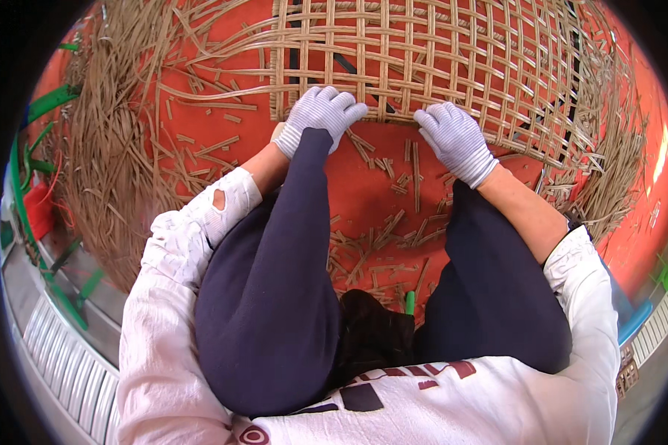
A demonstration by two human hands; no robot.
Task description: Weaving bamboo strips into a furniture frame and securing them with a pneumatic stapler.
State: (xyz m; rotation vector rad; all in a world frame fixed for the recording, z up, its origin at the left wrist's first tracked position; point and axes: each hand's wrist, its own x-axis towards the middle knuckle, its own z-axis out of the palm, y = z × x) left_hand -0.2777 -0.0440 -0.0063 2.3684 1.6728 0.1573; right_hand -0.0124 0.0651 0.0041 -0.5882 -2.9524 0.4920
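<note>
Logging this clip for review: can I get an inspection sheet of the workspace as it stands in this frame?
Surface: orange floor, the person crouched over it.
Job's things: open woven mat of pale strips, its near edge under both hands.
Clutter: short cut strips scattered between the knees; a heap of long loose strips at left.
Hands: left hand and right hand, both in pale knit gloves, pressing on the mat's edge; grip unclear.
Cables: nothing seen.
Surroundings: green bars at left, a blue object at right.
</note>
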